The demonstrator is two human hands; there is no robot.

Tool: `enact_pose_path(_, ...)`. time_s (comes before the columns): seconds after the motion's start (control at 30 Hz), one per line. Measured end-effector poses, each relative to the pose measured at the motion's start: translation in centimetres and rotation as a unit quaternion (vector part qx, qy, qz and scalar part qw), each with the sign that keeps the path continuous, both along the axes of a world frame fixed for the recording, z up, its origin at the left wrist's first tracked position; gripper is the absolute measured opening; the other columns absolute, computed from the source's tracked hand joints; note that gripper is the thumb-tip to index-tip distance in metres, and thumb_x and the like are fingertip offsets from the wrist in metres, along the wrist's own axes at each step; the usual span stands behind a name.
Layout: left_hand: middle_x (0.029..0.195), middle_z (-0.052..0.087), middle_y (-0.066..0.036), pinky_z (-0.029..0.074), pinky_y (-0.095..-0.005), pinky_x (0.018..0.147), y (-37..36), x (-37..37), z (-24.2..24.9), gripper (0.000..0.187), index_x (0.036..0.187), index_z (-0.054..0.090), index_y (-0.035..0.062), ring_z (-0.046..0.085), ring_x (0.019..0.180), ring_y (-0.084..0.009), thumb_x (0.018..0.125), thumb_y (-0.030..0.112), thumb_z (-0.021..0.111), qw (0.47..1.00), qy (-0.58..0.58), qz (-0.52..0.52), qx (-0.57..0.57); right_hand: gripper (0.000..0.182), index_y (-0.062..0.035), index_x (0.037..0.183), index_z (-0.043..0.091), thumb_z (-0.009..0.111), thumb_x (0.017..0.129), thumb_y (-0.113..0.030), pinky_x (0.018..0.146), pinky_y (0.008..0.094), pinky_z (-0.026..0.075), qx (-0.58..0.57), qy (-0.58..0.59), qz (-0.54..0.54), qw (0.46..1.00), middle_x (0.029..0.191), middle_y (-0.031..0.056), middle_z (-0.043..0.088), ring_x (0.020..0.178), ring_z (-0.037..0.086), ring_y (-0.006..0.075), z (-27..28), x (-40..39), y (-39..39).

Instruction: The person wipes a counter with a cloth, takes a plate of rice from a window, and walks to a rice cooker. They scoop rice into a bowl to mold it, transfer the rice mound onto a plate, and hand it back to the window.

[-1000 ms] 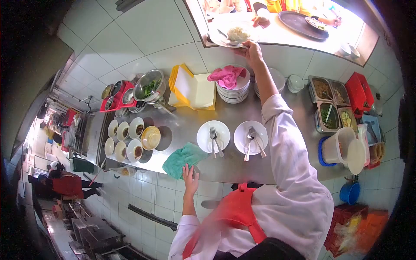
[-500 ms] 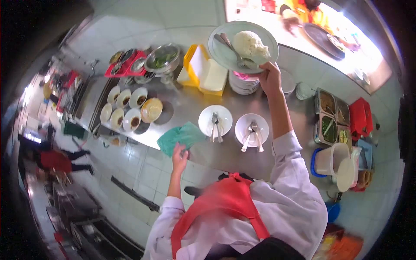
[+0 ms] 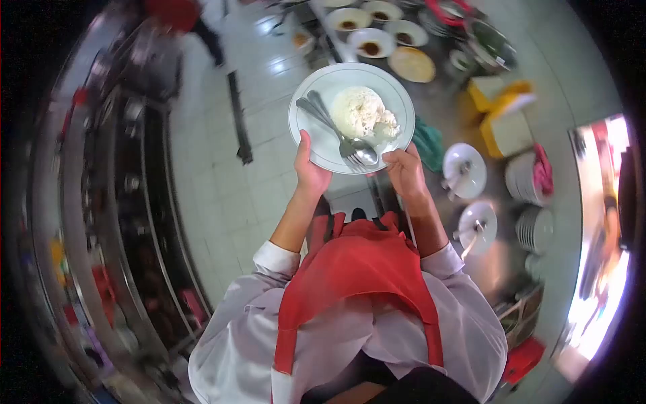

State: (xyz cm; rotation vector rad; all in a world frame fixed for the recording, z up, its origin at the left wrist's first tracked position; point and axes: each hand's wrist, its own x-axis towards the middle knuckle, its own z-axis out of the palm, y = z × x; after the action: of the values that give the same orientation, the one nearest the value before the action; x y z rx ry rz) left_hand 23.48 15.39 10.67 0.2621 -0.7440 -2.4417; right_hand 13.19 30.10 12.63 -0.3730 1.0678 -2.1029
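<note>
A white plate (image 3: 315, 145) is held out in front of me over the floor, gripped at its near rim by both hands. My left hand (image 3: 312, 172) has its thumb up over the left side of the rim, its fingers hidden underneath. My right hand (image 3: 408, 172) pinches the right side of the rim. A mound of white rice (image 3: 358, 111) sits on the plate, partly broken at its right edge. A fork (image 3: 336, 132) and a spoon (image 3: 364, 151) lie across each other left of and below the rice.
To the right, a steel counter (image 3: 437, 121) holds a green cloth (image 3: 428, 143), two plates with cutlery (image 3: 464, 168), stacked plates (image 3: 521, 178), a yellow box (image 3: 508, 131) and several bowls with dark sauce (image 3: 372, 44). Steel shelving (image 3: 151, 202) stands left. A person (image 3: 173, 13) is at the far upper left.
My view has turned left, away from the counter. The plate of rice has come off the serving-window side to in front of me, and my left hand has moved from beside the cloth onto its rim.
</note>
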Motion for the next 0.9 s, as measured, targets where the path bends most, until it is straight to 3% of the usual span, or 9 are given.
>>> enact_pose_path(0.07, 0.131, 0.042, -0.012, 0.031, -0.0385, 0.102, -0.8, 2.2, -0.8, 0.057, 0.134, 0.03, 0.0021, 0.04, 0.122, -0.0247, 0.092, 0.041, 0.039, 0.997, -0.01, 0.073, 0.018, 0.039, 0.0075, 0.109, 0.052, 0.058, 0.072, -0.002, 0.062, 0.0293, 0.051, 0.031, 0.043, 0.074, 0.996, 0.095, 0.0126, 0.061, 0.08, 0.06, 0.0194, -0.8, -0.2, -1.8)
enact_pose_path(0.2, 0.125, 0.047, -0.014, 0.035, -0.0398, 0.098, -4.1, 7.6, -0.9, 0.054, 0.13, 0.035, -0.0012, 0.047, 0.115, -0.0266, 0.093, 0.038, 0.038, 0.973, -0.003, 0.23, 0.002, 0.042, 0.0066, 0.11, 0.052, 0.063, 0.072, -0.004, 0.064, 0.0278, 0.05, 0.127, 0.201, 0.246, 0.939, 0.095, 0.0121, 0.061, 0.082, 0.059, 0.0165, 0.5, 0.8, -7.6)
enact_pose_path(0.23, 0.125, 0.047, -0.014, 0.035, -0.0398, 0.098, -5.0, 8.8, -0.8, 0.054, 0.13, 0.035, -0.0012, 0.047, 0.115, -0.0266, 0.093, 0.038, 0.038, 0.969, -0.003, 0.249, 0.003, 0.042, 0.0036, 0.109, 0.053, 0.065, 0.07, -0.005, 0.064, 0.0272, 0.049, 0.176, 0.288, 0.162, 0.927, 0.093, 0.0106, 0.061, 0.08, 0.059, 0.0154, 1.7, 1.6, -9.2)
enact_pose_path(0.27, 0.124, 0.048, -0.015, 0.037, -0.0398, 0.097, 2.2, 2.3, -0.4, 0.054, 0.129, 0.035, -0.002, 0.049, 0.113, -0.027, 0.093, 0.038, 0.037, 0.967, -0.014, 0.256, 0.016, 0.042, 0.0006, 0.109, 0.055, 0.068, 0.069, -0.006, 0.063, 0.0266, 0.048, 0.242, 0.364, 0.053, 0.898, 0.091, 0.0092, 0.061, 0.077, 0.059, 0.0144, 3.5, -4.7, -1.6)
enact_pose_path(0.3, 0.122, 0.049, -0.015, 0.038, -0.0398, 0.096, 2.5, 2.4, 0.0, 0.053, 0.128, 0.036, -0.0029, 0.051, 0.111, -0.0274, 0.094, 0.038, 0.036, 0.959, -0.024, 0.282, 0.008, 0.042, 0.0006, 0.109, 0.055, 0.068, 0.069, -0.006, 0.063, 0.0266, 0.048, 0.234, 0.364, 0.061, 0.899, 0.091, 0.0092, 0.061, 0.077, 0.059, 0.0144, 4.7, -5.3, -1.5)
enact_pose_path(0.37, 0.12, 0.051, -0.015, 0.039, -0.0393, 0.095, 1.2, 2.6, -0.8, 0.052, 0.127, 0.037, -0.003, 0.052, 0.109, -0.027, 0.094, 0.037, 0.034, 0.955, -0.021, 0.297, 0.011, 0.035, -0.0048, 0.102, 0.06, 0.069, 0.068, -0.007, 0.058, 0.0265, 0.046, 0.176, 0.552, -0.021, 0.815, 0.084, 0.0071, 0.06, 0.072, 0.058, 0.0146, 5.1, -6.0, -3.6)
enact_pose_path(0.5, 0.117, 0.053, -0.014, 0.04, -0.0382, 0.093, 0.9, 2.1, -2.0, 0.051, 0.126, 0.039, -0.0029, 0.054, 0.107, -0.0259, 0.095, 0.037, 0.033, 0.948, -0.013, 0.318, -0.012, 0.018, -0.0074, 0.079, 0.065, 0.073, 0.064, -0.015, 0.062, 0.0328, 0.046, 0.112, 0.666, 0.045, 0.736, 0.083, 0.0076, 0.058, 0.072, 0.058, 0.0232, 4.6, -6.3, -7.0)
enact_pose_path(0.67, 0.117, 0.053, -0.013, 0.042, -0.0378, 0.091, -1.1, 2.6, -3.0, 0.054, 0.128, 0.038, -0.0003, 0.054, 0.104, -0.0252, 0.093, 0.04, 0.034, 0.944, -0.024, 0.329, 0.002, 0.017, -0.0074, 0.073, 0.064, 0.072, 0.065, -0.02, 0.063, 0.0347, 0.046, 0.15, 0.7, 0.051, 0.696, 0.076, 0.0065, 0.057, 0.073, 0.058, 0.0258, 4.9, -4.4, -11.6)
enact_pose_path(0.9, 0.117, 0.052, -0.014, 0.04, -0.0366, 0.092, -6.1, 6.1, -1.6, 0.052, 0.125, 0.04, -0.0023, 0.052, 0.108, -0.0249, 0.094, 0.038, 0.034, 0.921, 0.003, 0.39, 0.013, 0.012, -0.0063, 0.071, 0.064, 0.07, 0.066, -0.016, 0.055, 0.0298, 0.043, 0.129, 0.666, 0.081, 0.73, 0.075, 0.0055, 0.059, 0.059, 0.054, 0.0185, 5.5, -2.3, -19.1)
